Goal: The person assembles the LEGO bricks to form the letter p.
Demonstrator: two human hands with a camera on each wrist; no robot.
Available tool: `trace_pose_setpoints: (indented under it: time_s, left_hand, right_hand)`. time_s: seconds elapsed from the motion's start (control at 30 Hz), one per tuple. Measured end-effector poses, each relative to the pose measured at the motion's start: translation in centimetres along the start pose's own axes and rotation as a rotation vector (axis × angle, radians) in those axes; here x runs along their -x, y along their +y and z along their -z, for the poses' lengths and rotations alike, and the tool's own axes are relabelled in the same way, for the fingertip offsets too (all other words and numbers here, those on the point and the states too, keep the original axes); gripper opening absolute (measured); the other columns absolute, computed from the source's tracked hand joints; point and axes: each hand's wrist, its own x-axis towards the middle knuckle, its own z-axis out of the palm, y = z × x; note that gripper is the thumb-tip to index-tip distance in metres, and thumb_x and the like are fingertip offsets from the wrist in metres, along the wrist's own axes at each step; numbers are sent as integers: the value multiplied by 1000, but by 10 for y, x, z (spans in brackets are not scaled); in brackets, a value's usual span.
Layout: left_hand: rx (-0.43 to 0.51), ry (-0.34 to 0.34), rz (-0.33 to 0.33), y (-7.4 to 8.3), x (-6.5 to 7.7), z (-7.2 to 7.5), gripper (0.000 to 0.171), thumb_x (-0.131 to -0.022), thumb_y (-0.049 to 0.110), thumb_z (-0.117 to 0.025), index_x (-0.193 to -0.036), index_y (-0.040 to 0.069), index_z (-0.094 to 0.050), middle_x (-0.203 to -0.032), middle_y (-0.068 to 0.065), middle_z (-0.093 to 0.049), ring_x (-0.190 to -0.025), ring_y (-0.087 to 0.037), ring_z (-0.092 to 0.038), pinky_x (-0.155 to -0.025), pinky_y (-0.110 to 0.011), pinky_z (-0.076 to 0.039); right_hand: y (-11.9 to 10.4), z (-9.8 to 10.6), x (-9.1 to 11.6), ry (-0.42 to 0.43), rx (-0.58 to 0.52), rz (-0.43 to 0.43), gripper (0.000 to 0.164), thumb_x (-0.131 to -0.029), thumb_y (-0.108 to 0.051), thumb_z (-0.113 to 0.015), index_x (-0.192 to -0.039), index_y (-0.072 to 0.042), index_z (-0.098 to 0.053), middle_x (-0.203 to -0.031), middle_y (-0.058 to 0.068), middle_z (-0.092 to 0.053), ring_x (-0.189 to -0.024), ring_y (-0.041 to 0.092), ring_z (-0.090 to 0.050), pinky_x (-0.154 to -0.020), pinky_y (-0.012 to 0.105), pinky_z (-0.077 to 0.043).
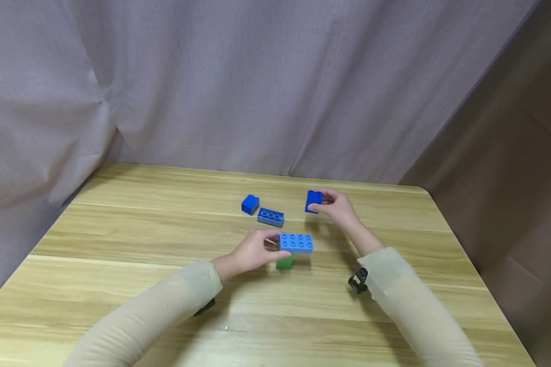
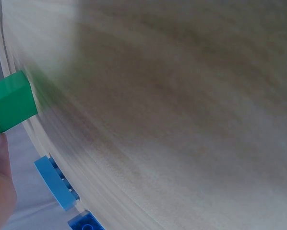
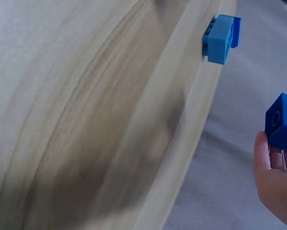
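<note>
My left hand (image 1: 252,250) grips a light blue brick (image 1: 296,243) by its left end, thumb in front and fingers behind. Under that brick sits a green block (image 1: 284,262), partly covered by the thumb; in the left wrist view two green pieces (image 2: 14,98) show, fingertips against them. Whether the green part touches the table cannot be told. My right hand (image 1: 341,210) pinches a dark blue brick (image 1: 313,202) above the table, further back and to the right. Its hollow underside partly shows in the right wrist view, where the brick (image 3: 281,123) is cut by the frame edge.
On the wooden table (image 1: 133,229), behind the left hand, lie another dark blue brick (image 1: 250,204) and a blue brick (image 1: 270,217) with its hollow side up. A grey curtain (image 1: 257,92) hangs along the table's back edge.
</note>
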Motion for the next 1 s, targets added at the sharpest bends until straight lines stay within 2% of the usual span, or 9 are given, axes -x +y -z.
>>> trace_pose_setpoints:
  time_s: [0.3,0.53,1.0]
  left_hand:
    - [10,2,-7,1,-1,1,35,-82,25,-72,-109,5,-63,-101,-9,-69,-94,-18,-67,-81,-21,-55]
    - [9,3,0,2,-3,1,34,-82,25,-72,-108,5,-63,-100,-8,-69,-94,-18,-66,-82,-21,-55]
    - [10,13,-41,2,-2,1,31,-82,24,-72,-105,4,-64,-99,-9,-69,-93,-18,-66,-81,-21,-55]
  right_hand:
    - [-13,4,14,-33,4,20,56,-83,-20,-71,-132,-3,-50,-125,22,-57,-112,30,-54,-95,38,-48]
    - [-22,4,27,-54,27,60,55,-81,-24,-73,-129,-6,-53,-119,18,-60,-104,26,-57,-86,33,-51]
    - [-35,-4,53,-135,-45,160,47,-79,-15,-74,-121,-1,-56,-115,21,-62,-96,23,-61,-82,26,-55]
